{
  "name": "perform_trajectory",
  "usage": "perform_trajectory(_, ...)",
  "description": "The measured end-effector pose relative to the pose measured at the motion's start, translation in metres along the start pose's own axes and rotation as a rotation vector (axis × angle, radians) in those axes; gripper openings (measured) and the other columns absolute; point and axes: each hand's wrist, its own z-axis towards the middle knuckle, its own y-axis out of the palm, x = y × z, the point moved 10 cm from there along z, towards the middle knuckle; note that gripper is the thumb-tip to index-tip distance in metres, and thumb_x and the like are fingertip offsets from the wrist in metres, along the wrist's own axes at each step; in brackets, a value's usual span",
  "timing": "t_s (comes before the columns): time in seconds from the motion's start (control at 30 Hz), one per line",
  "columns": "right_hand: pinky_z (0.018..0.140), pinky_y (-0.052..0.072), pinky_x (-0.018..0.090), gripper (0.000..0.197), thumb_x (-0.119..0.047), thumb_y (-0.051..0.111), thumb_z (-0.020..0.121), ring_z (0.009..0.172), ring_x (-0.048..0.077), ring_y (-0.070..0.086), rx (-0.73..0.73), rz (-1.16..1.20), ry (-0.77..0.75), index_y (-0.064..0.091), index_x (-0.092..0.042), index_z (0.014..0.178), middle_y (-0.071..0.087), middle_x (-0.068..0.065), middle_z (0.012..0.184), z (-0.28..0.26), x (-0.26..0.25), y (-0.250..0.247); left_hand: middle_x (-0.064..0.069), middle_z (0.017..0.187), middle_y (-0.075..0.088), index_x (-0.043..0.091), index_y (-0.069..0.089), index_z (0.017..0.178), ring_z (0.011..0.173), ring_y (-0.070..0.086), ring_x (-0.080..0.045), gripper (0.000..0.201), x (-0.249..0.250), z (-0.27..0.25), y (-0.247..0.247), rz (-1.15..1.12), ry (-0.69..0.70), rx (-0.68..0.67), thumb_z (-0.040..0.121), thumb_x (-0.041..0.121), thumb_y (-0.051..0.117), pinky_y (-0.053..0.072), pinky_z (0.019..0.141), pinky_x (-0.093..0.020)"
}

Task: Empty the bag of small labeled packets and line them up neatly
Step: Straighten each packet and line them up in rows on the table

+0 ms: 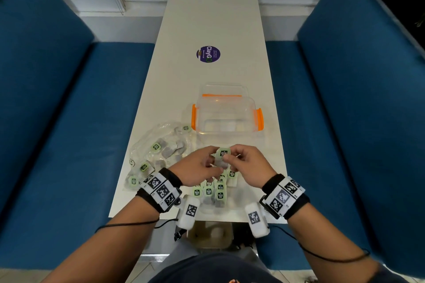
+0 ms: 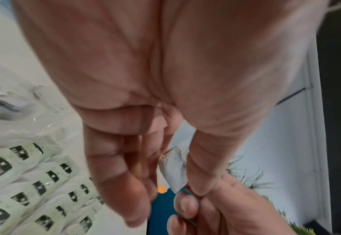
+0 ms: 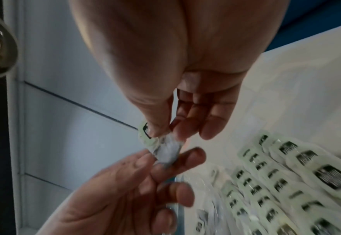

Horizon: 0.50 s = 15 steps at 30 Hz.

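A small packet (image 1: 222,152) with a green label is held up above the table between both hands. My left hand (image 1: 212,159) pinches its left side and my right hand (image 1: 228,156) pinches its right side. The left wrist view shows the packet (image 2: 173,168) edge-on between thumb and fingers. In the right wrist view the packet (image 3: 161,146) sits under the right thumb, with the left hand's fingers (image 3: 187,155) touching it from below. Several packets (image 1: 213,188) lie side by side below the hands. The clear bag (image 1: 158,149) lies to the left, with several packets inside.
A clear plastic box (image 1: 226,112) with orange latches stands open just beyond the hands. Farther back a purple round sticker (image 1: 208,54) is on the white table (image 1: 207,18). Blue benches (image 1: 69,110) flank the table on both sides.
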Motion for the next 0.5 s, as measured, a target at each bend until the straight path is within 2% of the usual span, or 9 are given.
perform_trajectory(0.07,0.072,0.055,0.036,0.012,-0.016,0.068,0.097,0.066,0.013,0.062,0.048,0.01,-0.017,0.074,-0.021,0.088,0.067,0.001,0.075,0.0,-0.006,-0.013,-0.005,0.114,0.071,0.015,0.057,0.13,0.086,0.073,-0.021,0.036,0.001,-0.002,-0.011,-0.065,-0.031,0.086,0.095,0.013,0.068,0.058,0.071,-0.03)
perform_trajectory(0.17,0.072,0.056,0.028,0.017,-0.014,0.068,0.098,0.07,0.013,0.066,0.075,0.006,-0.034,0.072,-0.026,0.086,0.07,-0.002,0.075,-0.001,-0.015,-0.025,-0.014,0.107,0.072,0.007,0.066,0.113,0.076,0.07,-0.019,0.015,-0.001,-0.004,-0.027,-0.255,-0.073,0.211,0.099,0.012,0.064,0.055,0.062,-0.027)
perform_trajectory(0.27,0.072,0.055,0.025,0.013,-0.013,0.067,0.098,0.073,0.014,0.067,0.061,0.012,-0.029,0.071,-0.022,0.088,0.071,-0.004,0.075,0.0,-0.017,-0.029,-0.009,0.095,0.072,0.002,0.069,0.108,0.07,0.067,-0.018,0.021,0.007,-0.003,-0.031,-0.31,-0.08,0.252,0.102,0.02,0.061,0.053,0.059,-0.026)
perform_trajectory(0.37,0.072,0.055,0.023,0.008,-0.013,0.067,0.098,0.076,0.017,0.069,0.057,0.008,-0.054,0.072,-0.017,0.094,0.074,0.004,0.082,0.0,-0.023,-0.029,-0.007,0.088,0.072,0.001,0.072,0.101,0.066,0.065,-0.017,0.026,0.016,0.001,-0.027,-0.328,-0.083,0.245,0.101,0.026,0.064,0.054,0.06,-0.027)
perform_trajectory(0.43,0.073,0.054,0.023,0.007,-0.013,0.067,0.098,0.078,0.017,0.072,0.067,0.0,-0.075,0.073,-0.017,0.095,0.076,0.008,0.09,0.0,-0.027,-0.029,-0.007,0.086,0.071,0.004,0.073,0.095,0.066,0.064,-0.018,0.021,0.019,0.003,-0.024,-0.327,-0.087,0.234,0.099,0.024,0.066,0.055,0.063,-0.029)
perform_trajectory(0.5,0.077,0.056,0.025,0.007,-0.014,0.067,0.098,0.083,0.017,0.074,0.079,0.003,-0.085,0.073,-0.017,0.096,0.077,0.005,0.092,-0.001,-0.028,-0.03,-0.008,0.084,0.07,0.004,0.073,0.092,0.066,0.062,-0.018,0.015,0.019,0.004,-0.022,-0.346,-0.093,0.228,0.098,0.017,0.067,0.055,0.063,-0.029)
